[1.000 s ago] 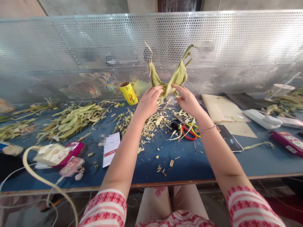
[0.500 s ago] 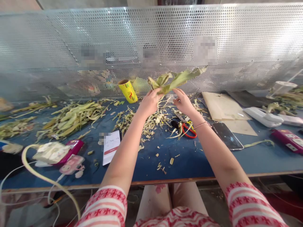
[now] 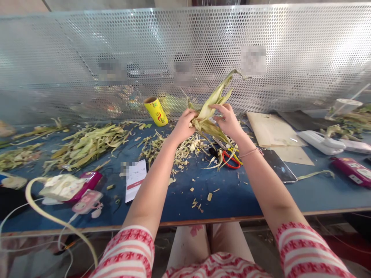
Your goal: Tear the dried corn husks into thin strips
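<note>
Left hand (image 3: 184, 124) clamped on creased, pointed husk (image 3: 212, 102) | right hand (image 3: 228, 120) touching it, grip unclear | curly, stringy scraps (image 3: 192, 147) beneath

Here it is, a pale green bundle of long, papery corn husk leaves (image 3: 215, 95), held aloft above the blue tabletop (image 3: 232, 199)! One broad leaf slants up and right, its thin tip bending over; another droops low to the right. The pinched lower end sits in the left hand (image 3: 184, 126), the right hand (image 3: 228, 120) touching the broad leaf.
</note>
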Demonstrator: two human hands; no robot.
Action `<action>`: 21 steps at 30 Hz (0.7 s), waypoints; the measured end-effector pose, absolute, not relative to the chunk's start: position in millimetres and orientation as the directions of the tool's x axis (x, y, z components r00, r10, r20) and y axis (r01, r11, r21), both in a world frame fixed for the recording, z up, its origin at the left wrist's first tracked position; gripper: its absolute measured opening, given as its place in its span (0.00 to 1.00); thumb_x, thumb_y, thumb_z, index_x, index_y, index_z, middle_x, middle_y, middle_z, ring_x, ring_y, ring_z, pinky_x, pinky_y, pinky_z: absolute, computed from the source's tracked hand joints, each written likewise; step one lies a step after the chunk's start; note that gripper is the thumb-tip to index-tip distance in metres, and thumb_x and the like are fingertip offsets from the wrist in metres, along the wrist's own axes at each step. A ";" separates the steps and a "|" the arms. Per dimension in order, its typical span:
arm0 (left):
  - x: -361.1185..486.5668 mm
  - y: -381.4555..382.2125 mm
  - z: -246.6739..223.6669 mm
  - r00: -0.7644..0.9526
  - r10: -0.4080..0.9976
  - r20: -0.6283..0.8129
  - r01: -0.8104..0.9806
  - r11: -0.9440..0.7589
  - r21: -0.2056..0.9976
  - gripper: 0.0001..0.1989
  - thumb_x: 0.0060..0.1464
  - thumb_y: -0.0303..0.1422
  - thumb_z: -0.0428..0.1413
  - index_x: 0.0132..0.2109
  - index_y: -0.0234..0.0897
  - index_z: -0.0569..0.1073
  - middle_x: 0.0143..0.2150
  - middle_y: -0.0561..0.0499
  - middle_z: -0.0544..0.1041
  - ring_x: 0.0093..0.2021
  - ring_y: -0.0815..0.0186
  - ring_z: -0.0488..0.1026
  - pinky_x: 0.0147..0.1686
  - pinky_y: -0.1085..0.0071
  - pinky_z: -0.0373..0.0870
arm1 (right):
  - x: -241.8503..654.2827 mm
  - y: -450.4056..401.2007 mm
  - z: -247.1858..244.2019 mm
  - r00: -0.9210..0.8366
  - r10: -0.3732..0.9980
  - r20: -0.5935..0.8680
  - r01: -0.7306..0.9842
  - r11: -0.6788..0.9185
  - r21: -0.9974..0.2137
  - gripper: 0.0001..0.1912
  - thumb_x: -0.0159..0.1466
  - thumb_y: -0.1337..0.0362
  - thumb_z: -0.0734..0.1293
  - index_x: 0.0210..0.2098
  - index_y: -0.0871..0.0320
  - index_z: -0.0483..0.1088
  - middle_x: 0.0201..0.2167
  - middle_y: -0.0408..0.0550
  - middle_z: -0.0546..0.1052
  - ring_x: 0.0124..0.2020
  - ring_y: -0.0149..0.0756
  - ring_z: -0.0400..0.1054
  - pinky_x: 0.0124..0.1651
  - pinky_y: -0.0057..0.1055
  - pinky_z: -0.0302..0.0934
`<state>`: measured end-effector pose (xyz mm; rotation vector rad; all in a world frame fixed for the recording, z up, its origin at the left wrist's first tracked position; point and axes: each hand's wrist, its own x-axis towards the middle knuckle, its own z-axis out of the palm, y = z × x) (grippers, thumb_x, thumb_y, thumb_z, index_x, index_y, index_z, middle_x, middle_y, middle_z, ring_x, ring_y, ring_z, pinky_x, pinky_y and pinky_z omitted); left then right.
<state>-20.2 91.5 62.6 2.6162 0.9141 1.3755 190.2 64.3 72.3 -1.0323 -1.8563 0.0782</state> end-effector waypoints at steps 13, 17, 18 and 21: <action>-24.0 80.2 74.6 0.467 0.630 0.620 0.233 -0.764 0.601 0.18 0.47 0.37 0.62 0.45 0.32 0.74 0.41 0.47 0.75 0.42 0.65 0.72 0.43 0.69 0.70 | 201.4 48.9 91.4 -0.319 0.763 0.562 0.552 0.632 -0.545 0.24 0.60 0.71 0.63 0.55 0.53 0.71 0.43 0.51 0.74 0.43 0.37 0.68 0.52 0.40 0.65; -22.8 80.9 71.9 0.492 0.651 0.578 0.184 -0.727 0.662 0.20 0.46 0.36 0.63 0.46 0.32 0.73 0.41 0.48 0.76 0.41 0.66 0.73 0.42 0.69 0.70 | 199.7 53.2 87.9 -0.312 0.764 0.564 0.511 0.636 -0.579 0.23 0.60 0.71 0.63 0.54 0.53 0.71 0.42 0.49 0.75 0.41 0.36 0.69 0.50 0.39 0.65; -22.4 81.1 71.3 0.493 0.649 0.579 0.172 -0.726 0.666 0.20 0.46 0.36 0.63 0.46 0.33 0.72 0.42 0.47 0.76 0.41 0.66 0.73 0.42 0.69 0.71 | 199.0 54.1 87.2 -0.314 0.766 0.561 0.497 0.636 -0.590 0.23 0.60 0.71 0.63 0.53 0.53 0.72 0.41 0.48 0.75 0.41 0.35 0.69 0.50 0.39 0.65; -21.7 81.5 70.2 0.501 0.635 0.588 0.145 -0.731 0.666 0.22 0.46 0.37 0.64 0.48 0.33 0.72 0.45 0.46 0.77 0.44 0.64 0.74 0.44 0.67 0.72 | 197.0 56.6 85.1 -0.319 0.773 0.548 0.454 0.633 -0.627 0.21 0.59 0.71 0.64 0.52 0.56 0.72 0.38 0.48 0.76 0.39 0.34 0.69 0.49 0.37 0.65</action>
